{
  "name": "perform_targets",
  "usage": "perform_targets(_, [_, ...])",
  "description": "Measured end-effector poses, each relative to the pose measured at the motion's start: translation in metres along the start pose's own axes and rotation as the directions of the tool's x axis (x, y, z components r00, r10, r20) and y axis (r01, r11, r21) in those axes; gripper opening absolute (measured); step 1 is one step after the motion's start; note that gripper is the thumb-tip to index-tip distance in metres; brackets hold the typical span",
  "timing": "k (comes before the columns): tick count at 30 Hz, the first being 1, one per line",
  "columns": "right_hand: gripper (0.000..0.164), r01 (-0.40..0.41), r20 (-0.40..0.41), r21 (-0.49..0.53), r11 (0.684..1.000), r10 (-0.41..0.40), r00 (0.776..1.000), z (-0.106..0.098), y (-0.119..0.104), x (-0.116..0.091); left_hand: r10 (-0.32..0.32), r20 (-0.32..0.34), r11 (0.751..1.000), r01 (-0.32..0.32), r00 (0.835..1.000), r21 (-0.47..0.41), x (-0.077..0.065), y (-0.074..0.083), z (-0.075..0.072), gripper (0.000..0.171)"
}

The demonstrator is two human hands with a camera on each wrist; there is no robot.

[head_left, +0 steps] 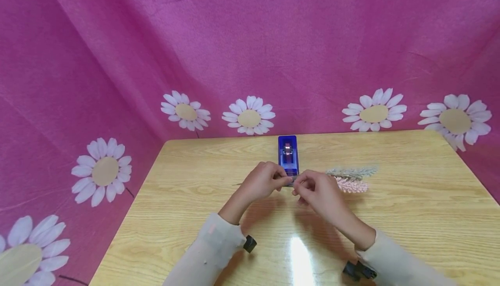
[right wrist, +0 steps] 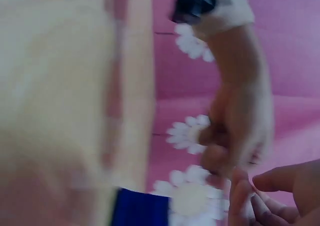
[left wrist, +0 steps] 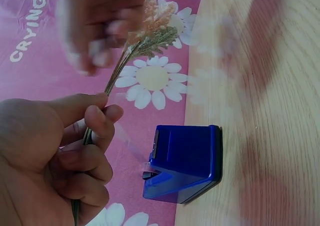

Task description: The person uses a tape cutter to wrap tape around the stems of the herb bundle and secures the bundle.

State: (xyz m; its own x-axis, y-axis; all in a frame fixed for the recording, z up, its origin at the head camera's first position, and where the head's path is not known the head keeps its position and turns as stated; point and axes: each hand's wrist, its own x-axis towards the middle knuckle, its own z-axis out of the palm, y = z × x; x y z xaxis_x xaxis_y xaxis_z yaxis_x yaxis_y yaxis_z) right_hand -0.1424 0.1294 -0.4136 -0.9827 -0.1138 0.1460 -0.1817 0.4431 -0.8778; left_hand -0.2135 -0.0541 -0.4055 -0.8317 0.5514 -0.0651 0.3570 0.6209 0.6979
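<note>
My left hand (head_left: 263, 182) grips the thin stems (left wrist: 116, 74) of artificial flower sprigs; its fingers curl round them in the left wrist view. One sprig has a pink head (head_left: 351, 185), another a pale green head (head_left: 353, 172), both pointing right. My right hand (head_left: 320, 192) is close to the left fingertips, its fingers bent, thumb and forefinger near each other. Motion blurs it in the left wrist view, and whether it pinches something is unclear. Just beyond both hands is a blue tape dispenser (head_left: 288, 140).
The wood-grain table (head_left: 187, 208) reaches back to a pink cloth (head_left: 250, 38) printed with white daisies. Another stretch of that cloth hangs along the left side. Black wrist cameras (head_left: 250, 244) sit at both sleeves.
</note>
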Motion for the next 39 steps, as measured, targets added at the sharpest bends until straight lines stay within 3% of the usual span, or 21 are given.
perform_targets(5, [0.009, 0.111, 0.026, -0.187, 0.976, -0.108, 0.994, -0.026, -0.014, 0.017, -0.016, 0.009, 0.999, 0.015, 1.0, 0.039, 0.0, 0.0, 0.0, 0.024])
perform_targets(9, [0.016, 0.168, 0.174, -0.28, 0.945, -0.122, 0.977, -0.04, -0.014, 0.039, -0.019, 0.01, 0.997, 0.018, 1.0, 0.071, -0.002, -0.001, 0.001, 0.025])
perform_targets(12, [0.02, 0.182, 0.323, -0.311, 0.933, -0.076, 0.943, -0.043, -0.01, 0.052, -0.008, 0.002, 0.996, 0.008, 1.0, 0.085, -0.002, -0.002, 0.001, 0.025])
perform_targets(15, [0.025, 0.165, 0.453, -0.297, 0.941, -0.014, 0.892, -0.042, -0.005, 0.06, -0.004, -0.015, 0.995, 0.006, 1.0, 0.095, -0.002, -0.002, 0.003, 0.023])
perform_targets(19, [0.034, 0.094, 0.543, -0.225, 0.97, 0.045, 0.839, -0.04, 0.004, 0.065, -0.006, -0.045, 0.995, 0.01, 0.999, 0.095, -0.002, -0.002, 0.006, 0.018])
perform_targets(22, [0.035, 0.052, 0.568, -0.156, 0.986, 0.047, 0.822, -0.037, 0.01, 0.065, -0.005, -0.073, 0.995, 0.013, 0.997, 0.098, -0.002, -0.002, 0.008, 0.014])
perform_targets(24, [0.036, 0.019, 0.568, -0.117, 0.993, 0.052, 0.821, -0.035, 0.013, 0.065, -0.004, -0.091, 0.995, 0.014, 0.996, 0.102, -0.002, -0.003, 0.009, 0.013])
perform_targets(29, [0.032, -0.037, 0.527, -0.056, 0.998, 0.061, 0.848, -0.027, 0.021, 0.061, -0.01, -0.123, 0.994, 0.023, 0.992, 0.103, -0.002, -0.004, 0.012, 0.013])
perform_targets(33, [0.028, -0.039, 0.498, -0.018, 0.999, 0.043, 0.866, -0.022, 0.026, 0.058, -0.035, -0.122, 0.996, 0.045, 0.992, 0.074, -0.003, -0.005, 0.015, 0.012])
perform_targets(39, [0.021, -0.008, 0.405, -0.077, 0.997, 0.039, 0.913, -0.017, 0.028, 0.052, -0.06, -0.083, 0.998, 0.062, 0.995, 0.025, -0.003, -0.007, 0.015, 0.009])
